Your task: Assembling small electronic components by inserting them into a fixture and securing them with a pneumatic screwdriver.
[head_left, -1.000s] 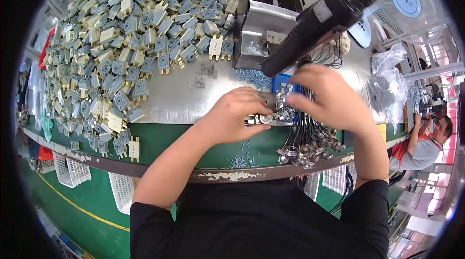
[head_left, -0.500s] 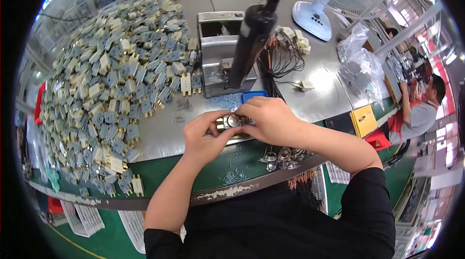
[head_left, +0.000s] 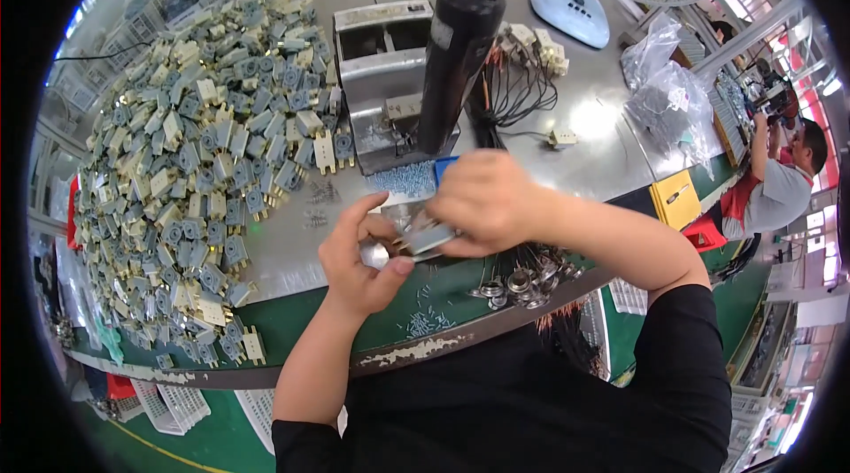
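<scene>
The grey block (head_left: 431, 238) with brass prongs sits tilted between the two hands, over the near part of the counter (head_left: 584, 176). The right hand (head_left: 487, 200) has a closed grip on its right end, the fingers covering much of it. The left hand (head_left: 358, 262) has a looser grip, thumb and fingers apart around a silver round piece (head_left: 374, 253); whether it is pinched firmly or merely cradled, I cannot tell. The prongs point toward this hand.

The tilt seems the main risk: anything loose inside the block could slide out if it tips further, and the silver piece could drop through the left hand's gap if the fingers slacken. A fallen part would be easily lost among the tiny screws (head_left: 428, 323) on the green strip near the counter's edge, or could roll off that edge.

Just beyond the hands are blue screws (head_left: 401, 179), a blue tray (head_left: 445, 169) partly hidden by the right hand, and small springs (head_left: 320, 192), which a careless sleeve or knuckle could scatter. The black cylindrical tool (head_left: 456, 66) hangs close above, so a sharp lift of the right hand might knock it. Cabled metal heads (head_left: 522, 284) lie near the right forearm, whose sweep could snag them. Leftward, the large heap of blocks (head_left: 190, 163) could slump if bumped.
</scene>
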{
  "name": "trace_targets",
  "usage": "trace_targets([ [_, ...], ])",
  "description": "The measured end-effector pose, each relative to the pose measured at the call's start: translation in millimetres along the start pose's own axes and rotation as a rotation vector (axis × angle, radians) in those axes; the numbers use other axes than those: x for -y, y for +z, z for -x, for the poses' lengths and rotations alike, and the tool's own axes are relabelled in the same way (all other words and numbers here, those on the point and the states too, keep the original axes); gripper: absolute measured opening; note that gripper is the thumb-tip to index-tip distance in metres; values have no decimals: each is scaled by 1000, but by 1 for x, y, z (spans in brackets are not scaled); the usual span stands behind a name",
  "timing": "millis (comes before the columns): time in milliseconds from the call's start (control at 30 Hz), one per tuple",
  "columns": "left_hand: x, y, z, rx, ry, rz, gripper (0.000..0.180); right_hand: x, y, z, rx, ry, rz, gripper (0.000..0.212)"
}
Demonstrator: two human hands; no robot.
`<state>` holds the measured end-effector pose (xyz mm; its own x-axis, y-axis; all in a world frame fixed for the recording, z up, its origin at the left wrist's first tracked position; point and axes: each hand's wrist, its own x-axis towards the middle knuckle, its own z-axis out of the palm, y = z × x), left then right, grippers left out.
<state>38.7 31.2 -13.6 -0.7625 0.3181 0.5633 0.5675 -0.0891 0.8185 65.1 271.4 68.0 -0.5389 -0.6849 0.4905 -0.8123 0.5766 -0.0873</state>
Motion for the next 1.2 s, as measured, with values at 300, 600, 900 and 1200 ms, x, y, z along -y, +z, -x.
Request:
trace_targets([
  [300,1,7,-7,312,320,-136,35,-158,-51,30,-901,713,44,62],
  [600,6,24,-11,335,366,-150,28,-262,-62,113,-453,406,1309,69],
  [900,-2,17,-7,372,347,-160,24,-28,-34,62,466,708,-120,24],
  [1200,-9,18,-3,379,339,-132,22,9,-18,72,458,1012,31,30],
])
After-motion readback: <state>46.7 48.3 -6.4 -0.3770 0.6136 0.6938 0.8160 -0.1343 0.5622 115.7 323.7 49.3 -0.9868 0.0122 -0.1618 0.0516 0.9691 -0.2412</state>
